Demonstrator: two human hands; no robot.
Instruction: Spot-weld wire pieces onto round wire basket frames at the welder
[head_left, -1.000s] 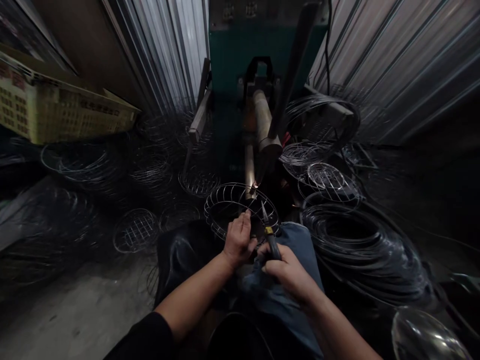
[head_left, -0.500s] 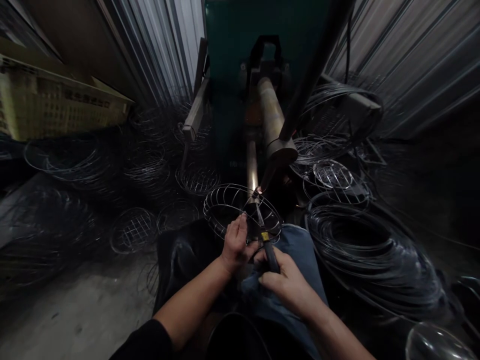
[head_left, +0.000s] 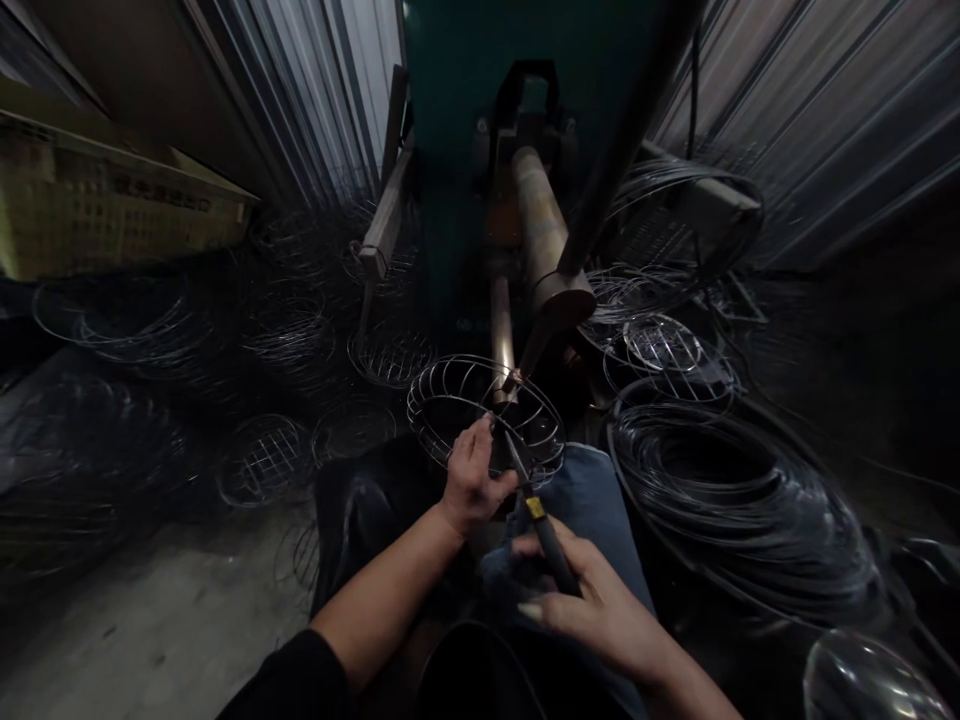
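A round wire basket (head_left: 444,380) rests over my lap, its far side beneath the copper-coloured rod of the machine. My left hand (head_left: 471,478) is closed on the near part of the basket, fingertips at a wire that crosses it. In my right hand (head_left: 589,600) is a pair of pliers (head_left: 535,508) with dark handles and a yellow band. Their narrow jaws point up and left, close to the left fingers, inside the basket's outline. Whether the jaws touch a wire I cannot tell.
Ahead stands a green machine (head_left: 450,180) with a thick metal cylinder (head_left: 541,215) and a copper-coloured lower rod (head_left: 502,320). At right lies a large wire coil (head_left: 780,520). Round wire grids (head_left: 266,462) lie at left, below a yellow crate (head_left: 112,215).
The pliers have drawn back from the machine's rod, toward me and slightly right. My right hand's fingers have loosened around the handles. My left hand stays at the basket.
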